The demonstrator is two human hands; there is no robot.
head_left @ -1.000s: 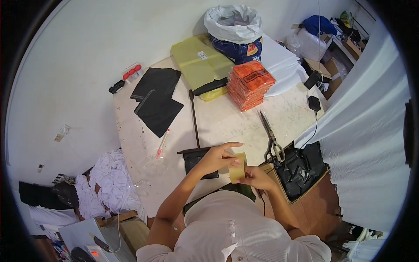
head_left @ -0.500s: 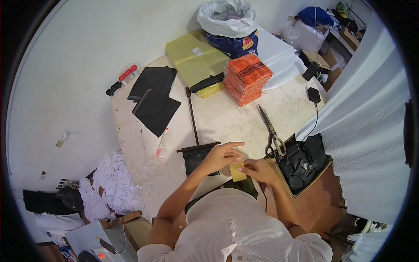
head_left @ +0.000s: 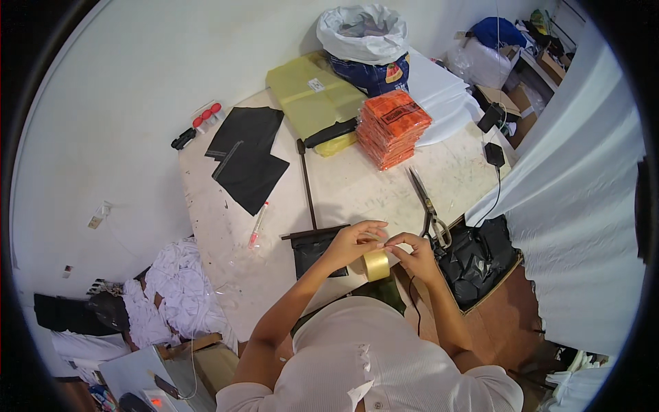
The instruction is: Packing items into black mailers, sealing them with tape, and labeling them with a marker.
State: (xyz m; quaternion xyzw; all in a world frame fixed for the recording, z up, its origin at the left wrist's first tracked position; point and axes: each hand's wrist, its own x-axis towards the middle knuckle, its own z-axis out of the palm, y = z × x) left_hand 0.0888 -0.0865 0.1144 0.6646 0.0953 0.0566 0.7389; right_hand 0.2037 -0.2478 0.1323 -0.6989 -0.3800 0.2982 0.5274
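A roll of yellowish packing tape (head_left: 375,266) is at the near edge of the table, in front of my body. My left hand (head_left: 351,244) is at its upper left, index finger stretched out and the other fingers bent in at the roll's top edge. From the right, my right hand (head_left: 416,258) pinches at the same top edge, thumb and finger together close to my left fingertips. The tape's free end is too small to make out. Under my left wrist lies a black plastic packet (head_left: 312,254), with a dark T-shaped bar (head_left: 309,189) beyond it.
Large scissors (head_left: 429,209) lie right of my hands, beside a box of black plastic packages (head_left: 473,264). A stack of orange packets (head_left: 392,130), yellow plastic sheeting (head_left: 309,93) and a lined sack (head_left: 364,51) stand farther back. Dark cloth pieces (head_left: 250,165) and a marker (head_left: 258,225) lie left.
My right hand has risen from the side of the tape roll to its top edge, meeting my left fingertips. The roll's face now shows more. The whole view has shifted slightly.
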